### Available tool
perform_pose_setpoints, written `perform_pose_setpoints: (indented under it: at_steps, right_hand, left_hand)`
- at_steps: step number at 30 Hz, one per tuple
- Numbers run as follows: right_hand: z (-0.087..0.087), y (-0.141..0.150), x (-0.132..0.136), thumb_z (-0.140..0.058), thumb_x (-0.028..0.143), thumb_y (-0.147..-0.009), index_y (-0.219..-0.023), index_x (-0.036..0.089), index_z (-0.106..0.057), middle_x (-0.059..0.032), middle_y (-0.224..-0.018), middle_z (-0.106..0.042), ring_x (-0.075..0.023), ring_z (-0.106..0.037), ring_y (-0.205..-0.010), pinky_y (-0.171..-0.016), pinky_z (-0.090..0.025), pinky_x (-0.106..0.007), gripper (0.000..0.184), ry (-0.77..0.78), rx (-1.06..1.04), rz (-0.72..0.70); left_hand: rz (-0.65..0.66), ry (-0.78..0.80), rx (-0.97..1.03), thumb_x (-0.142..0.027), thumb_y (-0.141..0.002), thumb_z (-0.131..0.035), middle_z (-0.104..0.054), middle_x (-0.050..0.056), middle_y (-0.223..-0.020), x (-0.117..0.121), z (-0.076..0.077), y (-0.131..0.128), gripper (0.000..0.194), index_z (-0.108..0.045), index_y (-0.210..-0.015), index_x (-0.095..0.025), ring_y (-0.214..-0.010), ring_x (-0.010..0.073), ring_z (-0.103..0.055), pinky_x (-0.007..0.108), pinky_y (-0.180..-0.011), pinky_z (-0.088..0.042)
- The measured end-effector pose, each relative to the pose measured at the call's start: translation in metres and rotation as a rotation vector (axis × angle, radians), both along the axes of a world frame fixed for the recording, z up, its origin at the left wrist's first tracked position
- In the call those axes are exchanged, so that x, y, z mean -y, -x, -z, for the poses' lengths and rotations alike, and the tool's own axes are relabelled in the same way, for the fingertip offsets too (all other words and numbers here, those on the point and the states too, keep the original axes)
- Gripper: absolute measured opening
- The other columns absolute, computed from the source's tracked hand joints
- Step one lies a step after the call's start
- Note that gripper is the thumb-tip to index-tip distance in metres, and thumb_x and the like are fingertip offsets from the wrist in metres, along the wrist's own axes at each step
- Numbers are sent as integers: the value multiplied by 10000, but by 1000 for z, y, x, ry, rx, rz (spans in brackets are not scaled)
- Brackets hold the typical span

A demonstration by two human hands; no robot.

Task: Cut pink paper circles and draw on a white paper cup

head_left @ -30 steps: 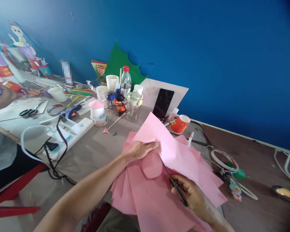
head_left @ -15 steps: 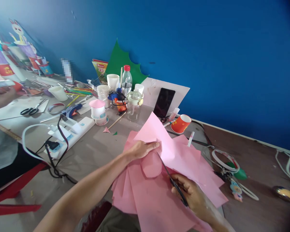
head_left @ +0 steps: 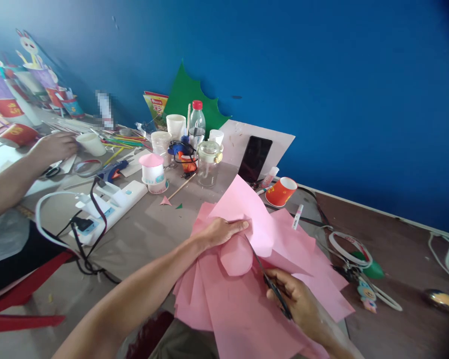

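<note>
Though tight as before, left hand (head_left: 223, 232) on paper (head_left: 249, 207), right hand (head_left: 297, 299) on scissors (head_left: 279, 297), neighbour's hand (head_left: 56, 147) nearer white cup (head_left: 93, 145).

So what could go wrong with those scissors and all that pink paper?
The scissors might nick the left hand, because their tips point up close to its thumb. They could also snip the loose pink sheets lying under the held paper.
</note>
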State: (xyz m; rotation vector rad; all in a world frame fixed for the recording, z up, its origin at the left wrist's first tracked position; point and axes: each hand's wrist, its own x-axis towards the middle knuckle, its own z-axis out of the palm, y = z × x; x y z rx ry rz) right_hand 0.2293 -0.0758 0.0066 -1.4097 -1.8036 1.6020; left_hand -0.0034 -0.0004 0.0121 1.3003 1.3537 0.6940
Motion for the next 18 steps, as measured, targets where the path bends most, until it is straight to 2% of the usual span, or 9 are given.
perform_pose_setpoints:
  at_steps: [7,15,18]
  right_hand:
    - [6,-1,1,-601,410,-808,-1043,163,-673,-34,-764,-658,-230,-622,-821,-733,-505,-294,349,-3,10,-2]
    - [5,-1,1,-587,432,-823,-1043,169,-679,-39,-759,-662,-241,-623,-849,-733,-507,-296,355,-17,9,-14]
    - [7,-1,1,-590,430,-817,-1045,172,-681,-37,-758,-667,-230,-627,-812,-714,-510,-290,357,-31,16,-17]
  left_hand:
    - [99,-11,-15,-599,-814,-513,-678,-12,-1182,0,3,-2,517,-668,-1167,-255,-1085,234,-589,280,-947,-404]
    - [92,-20,-23,-622,-801,-503,-707,4,-1080,-1,6,-2,537,-696,-1115,-231,-971,225,-601,282,-847,-423]
    - [83,-25,-14,-604,-795,-524,-712,-9,-971,-1,7,-2,502,-708,-1078,-233,-845,189,-593,257,-750,-424]
